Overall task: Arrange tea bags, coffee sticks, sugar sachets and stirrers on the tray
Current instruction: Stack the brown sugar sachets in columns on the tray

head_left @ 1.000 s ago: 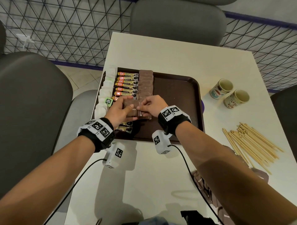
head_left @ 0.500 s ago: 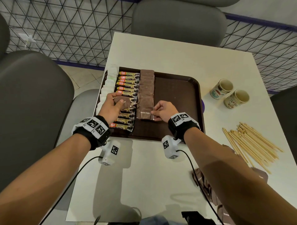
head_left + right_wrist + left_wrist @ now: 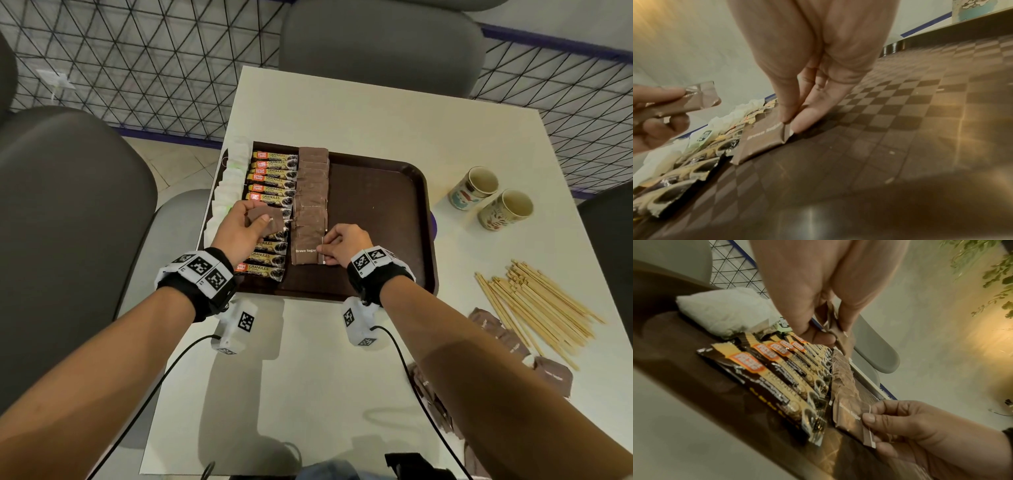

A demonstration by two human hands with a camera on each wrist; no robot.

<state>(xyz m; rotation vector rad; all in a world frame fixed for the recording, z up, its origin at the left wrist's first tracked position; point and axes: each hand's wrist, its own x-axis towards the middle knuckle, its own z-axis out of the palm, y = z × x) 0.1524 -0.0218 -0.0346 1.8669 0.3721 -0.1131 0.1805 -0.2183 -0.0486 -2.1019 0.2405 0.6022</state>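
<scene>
A dark brown tray [image 3: 376,192] holds a column of white tea bags [image 3: 228,185] at its left edge, a column of coffee sticks [image 3: 274,178] and a column of brown sugar sachets [image 3: 312,192]. My right hand [image 3: 334,245] pinches the right edge of the nearest sugar sachet [image 3: 306,250], which lies flat at the near end of its column; the pinch [image 3: 787,124] shows clearly in the right wrist view. My left hand [image 3: 248,222] hovers above the coffee sticks and grips a small stack of sugar sachets [image 3: 265,221], also seen as a stack [image 3: 680,100] from the right wrist.
Wooden stirrers [image 3: 537,301] lie in a pile on the white table at the right, with loose brown sachets [image 3: 496,332] beside them. Two paper cups [image 3: 493,198] lie on their sides past the tray's right edge. Grey chairs surround the table.
Both hands met over one sachet a second ago. The right hand then laid it at the near end of the sugar column, while the left hand drew back left with the remaining stack.
</scene>
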